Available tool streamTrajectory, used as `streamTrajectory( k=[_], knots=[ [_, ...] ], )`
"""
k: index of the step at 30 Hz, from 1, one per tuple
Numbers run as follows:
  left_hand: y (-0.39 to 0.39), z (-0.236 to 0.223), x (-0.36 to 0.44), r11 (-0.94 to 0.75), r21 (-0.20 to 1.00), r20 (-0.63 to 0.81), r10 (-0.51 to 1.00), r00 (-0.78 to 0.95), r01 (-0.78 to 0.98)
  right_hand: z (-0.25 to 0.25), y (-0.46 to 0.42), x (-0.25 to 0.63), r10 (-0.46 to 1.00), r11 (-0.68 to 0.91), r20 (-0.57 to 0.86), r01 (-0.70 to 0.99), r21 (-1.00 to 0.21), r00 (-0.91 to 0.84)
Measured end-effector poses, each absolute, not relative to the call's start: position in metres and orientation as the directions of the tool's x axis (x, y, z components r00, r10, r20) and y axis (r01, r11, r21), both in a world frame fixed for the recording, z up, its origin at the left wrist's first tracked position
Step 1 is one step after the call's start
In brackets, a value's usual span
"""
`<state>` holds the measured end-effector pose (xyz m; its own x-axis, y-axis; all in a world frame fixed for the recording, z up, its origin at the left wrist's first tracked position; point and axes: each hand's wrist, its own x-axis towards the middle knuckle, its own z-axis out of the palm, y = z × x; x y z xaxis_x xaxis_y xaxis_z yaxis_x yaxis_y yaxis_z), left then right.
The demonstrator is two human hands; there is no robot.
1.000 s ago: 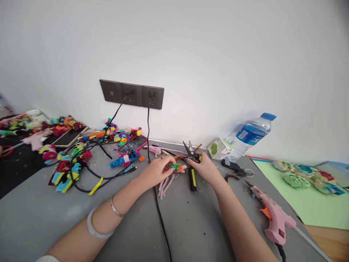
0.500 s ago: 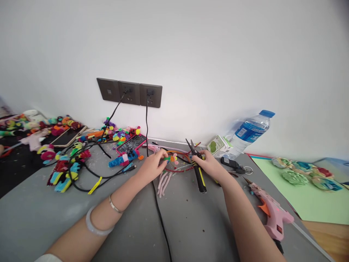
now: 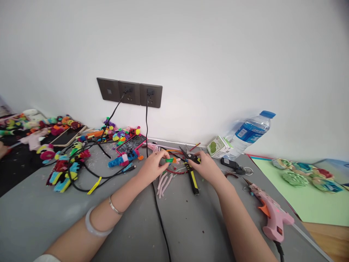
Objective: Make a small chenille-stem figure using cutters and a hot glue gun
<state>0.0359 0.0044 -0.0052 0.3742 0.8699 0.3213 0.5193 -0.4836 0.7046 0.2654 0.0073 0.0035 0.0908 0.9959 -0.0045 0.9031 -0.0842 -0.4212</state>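
Note:
My left hand [image 3: 156, 163] is closed, pinching a small green and orange pipe-cleaner piece [image 3: 171, 160] with a pinkish end. My right hand [image 3: 205, 163] is closed around a pair of pliers [image 3: 194, 178] with black and yellow handles. Their dark jaws are parted and point up and to the left, a little to the right of the pipe-cleaner piece. Part of the pliers is hidden behind my right hand. Several pale pink pipe-cleaner lengths [image 3: 163, 185] lie on the grey table below my left hand, with red and orange strands behind both hands.
A pink glue gun [image 3: 275, 216] lies at the right, near keys [image 3: 236, 166]. A water bottle [image 3: 249, 133] leans on the wall beside a small carton [image 3: 218, 146]. Black cables [image 3: 158, 207] cross the table. Pipe-cleaner figures [image 3: 64, 171] and phones sit left. Another person's hand [image 3: 2, 149] shows far left.
My right hand has moved the pliers slightly left, their jaws now tilted toward my left hand. The pipe-cleaner piece has turned in my left fingers. The other person's hand has come further into view.

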Motion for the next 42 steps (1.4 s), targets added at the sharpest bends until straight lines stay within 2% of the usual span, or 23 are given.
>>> streamTrajectory(
  k=[2, 7, 10, 12, 14, 16, 19, 27, 35, 38, 42],
  knots=[
    [0.004, -0.005, 0.036, -0.485, 0.691, 0.319, 0.87, 0.377, 0.536, 0.001, 0.008, 0.267, 0.995, -0.044, 0.066, 0.913, -0.406, 0.077],
    [0.005, -0.006, 0.036, -0.461, 0.645, 0.284, 0.885, 0.369, 0.609, 0.001, 0.01, 0.27, 0.989, -0.037, 0.122, 0.928, -0.37, 0.088],
    [0.006, -0.008, 0.036, -0.441, 0.62, 0.26, 0.896, 0.36, 0.649, 0.011, 0.009, 0.271, 0.981, 0.052, 0.188, 0.894, -0.444, 0.037],
    [0.007, -0.01, 0.035, -0.44, 0.597, 0.247, 0.896, 0.369, 0.67, 0.019, 0.007, 0.267, 0.98, 0.181, 0.165, 0.821, -0.542, -0.107],
    [0.008, -0.011, 0.034, -0.465, 0.573, 0.267, 0.885, 0.382, 0.675, 0.025, 0.002, 0.26, 0.942, 0.283, 0.054, 0.699, -0.657, -0.332],
    [0.009, -0.012, 0.034, -0.495, 0.565, 0.315, 0.869, 0.382, 0.66, 0.029, -0.004, 0.25, 0.857, 0.307, -0.049, 0.583, -0.752, -0.514],
    [0.008, -0.011, 0.033, -0.51, 0.587, 0.363, 0.86, 0.359, 0.628, 0.026, -0.01, 0.236, 0.789, 0.318, -0.09, 0.529, -0.787, -0.608],
    [0.008, -0.011, 0.035, -0.513, 0.621, 0.385, 0.858, 0.339, 0.593, 0.016, -0.013, 0.222, 0.78, 0.414, -0.066, 0.592, -0.691, -0.622],
    [0.004, -0.002, 0.034, -0.519, 0.683, 0.396, 0.854, 0.338, 0.514, 0.033, -0.01, 0.244, 0.845, 0.321, -0.042, 0.567, -0.758, -0.534],
    [0.001, -0.001, 0.037, -0.531, 0.719, 0.37, 0.839, 0.399, 0.449, 0.04, -0.007, 0.25, 0.903, 0.304, 0.027, 0.594, -0.744, -0.429],
    [-0.001, -0.001, 0.041, -0.48, 0.806, 0.313, 0.842, 0.439, 0.347, 0.041, -0.005, 0.251, 0.919, 0.367, 0.186, 0.583, -0.724, -0.348]
  ],
)
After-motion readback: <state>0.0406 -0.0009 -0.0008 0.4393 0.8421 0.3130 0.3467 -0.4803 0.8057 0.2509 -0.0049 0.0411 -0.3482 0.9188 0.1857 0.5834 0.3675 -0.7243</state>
